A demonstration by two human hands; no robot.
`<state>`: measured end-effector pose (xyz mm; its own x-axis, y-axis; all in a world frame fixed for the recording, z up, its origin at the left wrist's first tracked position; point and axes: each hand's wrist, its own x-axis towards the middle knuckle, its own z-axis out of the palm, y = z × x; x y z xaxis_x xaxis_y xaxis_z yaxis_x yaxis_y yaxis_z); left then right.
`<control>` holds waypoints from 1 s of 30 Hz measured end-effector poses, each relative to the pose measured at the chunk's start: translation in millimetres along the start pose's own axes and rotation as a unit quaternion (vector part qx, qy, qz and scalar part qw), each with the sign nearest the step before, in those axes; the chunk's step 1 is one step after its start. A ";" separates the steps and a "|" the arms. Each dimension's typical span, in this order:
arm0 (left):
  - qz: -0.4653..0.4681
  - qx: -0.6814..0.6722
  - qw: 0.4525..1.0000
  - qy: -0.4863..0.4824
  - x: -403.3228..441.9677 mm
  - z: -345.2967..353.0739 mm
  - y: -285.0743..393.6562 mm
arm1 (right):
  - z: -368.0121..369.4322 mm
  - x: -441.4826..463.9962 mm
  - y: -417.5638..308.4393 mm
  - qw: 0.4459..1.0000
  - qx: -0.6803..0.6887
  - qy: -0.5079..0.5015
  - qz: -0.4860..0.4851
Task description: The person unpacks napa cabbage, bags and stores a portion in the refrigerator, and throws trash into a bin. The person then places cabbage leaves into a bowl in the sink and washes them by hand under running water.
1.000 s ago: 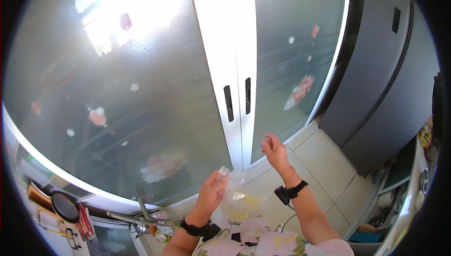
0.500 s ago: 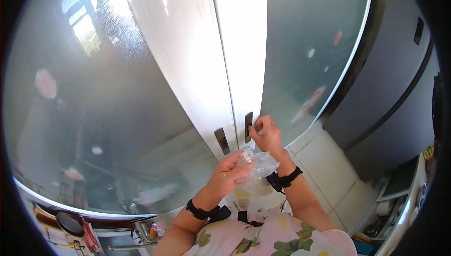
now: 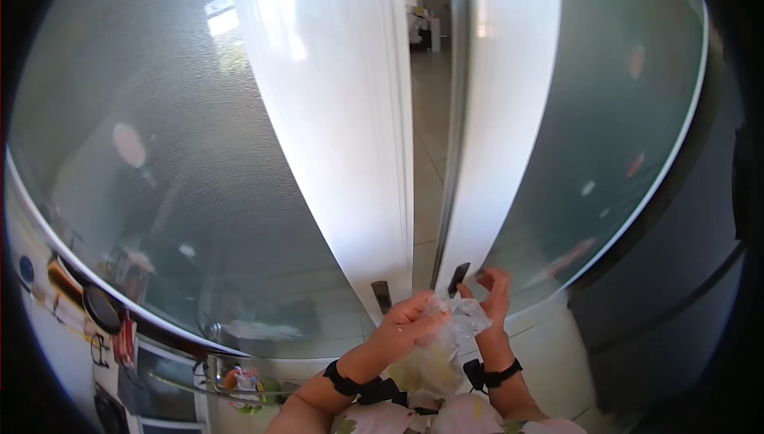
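My left hand is closed around the gathered top of a clear plastic bag. Something pale yellowish shows through the bag, too blurred to name. My right hand has its fingers curled, with a fingertip at the dark recessed door handle on the right sliding door panel. Part of the bag overlaps the right hand's wrist side. The left door panel has a matching dark handle, which no hand touches. Between the two panels is a narrow upright gap.
Through the gap a tiled floor and some furniture appear. A grey refrigerator stands at the right. At lower left are a black pan and a metal rack with colourful items. I wear black wrist straps.
The right door panel has slid to the right with my right hand at its handle, opening a gap. My left hand keeps holding the bag. The view has shifted.
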<state>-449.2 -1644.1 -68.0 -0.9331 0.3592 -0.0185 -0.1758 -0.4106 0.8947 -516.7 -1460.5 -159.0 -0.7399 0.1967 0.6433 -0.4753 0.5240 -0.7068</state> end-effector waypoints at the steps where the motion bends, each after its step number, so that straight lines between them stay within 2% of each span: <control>1: -0.007 -0.016 1.000 -0.013 4.4 -2.1 -9.8 | -3.6 1.3 -2.3 1.000 0.005 -0.009 -0.009; 3: -0.007 -0.031 0.999 -0.020 13.1 4.1 -17.7 | -10.2 3.2 -3.2 0.995 -0.030 -0.049 -0.081; 4: -0.013 -0.033 0.999 -0.020 14.7 12.1 -17.1 | -9.3 0.6 3.5 0.997 -0.003 -0.047 -0.057; 11: -0.021 -0.019 0.998 -0.047 27.7 44.6 -39.6 | -16.9 4.8 18.6 0.997 -0.005 -0.050 -0.054; 14: -0.028 -0.021 0.998 -0.049 29.8 63.8 -37.2 | -27.8 10.1 9.1 0.993 0.048 -0.102 -0.033; 25: -0.025 -0.009 0.997 -0.068 38.2 84.6 -44.5 | -34.9 8.1 -1.8 0.983 0.092 -0.155 -0.037; 27: -0.055 -0.027 0.996 -0.057 38.6 91.2 -44.4 | -38.7 4.3 5.6 0.982 0.109 -0.151 -0.012; 29: -0.078 -0.058 0.992 -0.084 41.7 95.1 -35.0 | -42.0 -0.4 40.8 0.899 0.313 -0.288 0.109; 30: -0.103 -0.065 0.988 -0.094 43.7 96.9 -32.2 | -56.8 0.1 41.6 0.902 0.305 -0.275 0.132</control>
<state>-453.9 -1533.9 -54.4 -0.8008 0.5903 -0.1011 -0.4069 -0.4124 0.8151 -509.5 -1391.6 -171.6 -0.9106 -0.2802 0.3038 -0.2972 -0.0668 -0.9525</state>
